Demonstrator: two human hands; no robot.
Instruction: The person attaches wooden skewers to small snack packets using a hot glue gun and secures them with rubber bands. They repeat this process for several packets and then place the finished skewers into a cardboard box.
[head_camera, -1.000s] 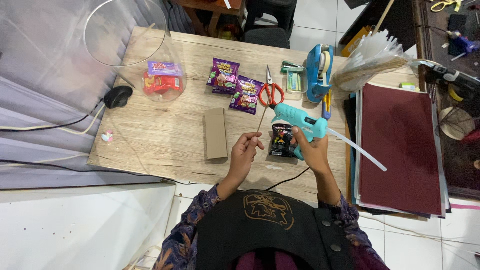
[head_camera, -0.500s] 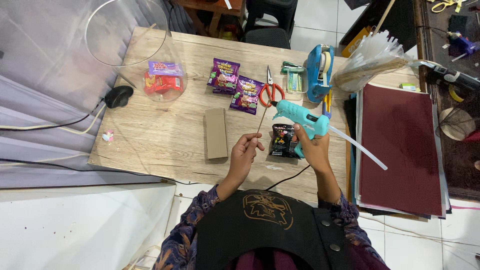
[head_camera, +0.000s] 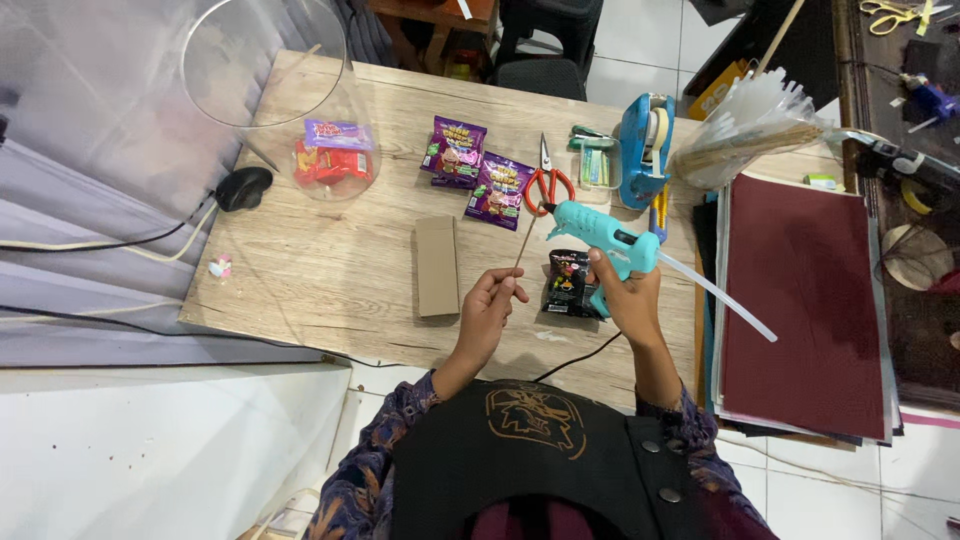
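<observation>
My right hand (head_camera: 622, 292) grips a turquoise hot glue gun (head_camera: 600, 236) with a clear glue stick (head_camera: 715, 295) sticking out of its back. Its nozzle points left and touches the upper end of a thin wooden skewer (head_camera: 524, 245). My left hand (head_camera: 487, 306) pinches the skewer's lower end and holds it upright-tilted over the wooden table (head_camera: 330, 270). A dark snack packet (head_camera: 566, 283) lies under the glue gun, between my two hands. A flat brown cardboard strip (head_camera: 437, 265) lies just left of my left hand.
Two purple snack packets (head_camera: 478, 168), red-handled scissors (head_camera: 546, 180), a blue tape dispenser (head_camera: 645, 135) and a bundle of skewers in plastic (head_camera: 745, 130) lie at the back. A clear bowl (head_camera: 300, 110) holds sweets. Maroon sheets (head_camera: 800, 300) are stacked on the right. A black mouse (head_camera: 243, 187) sits at left.
The glue gun has shifted slightly and its nozzle now meets the skewer tip. My left hand has stayed in place.
</observation>
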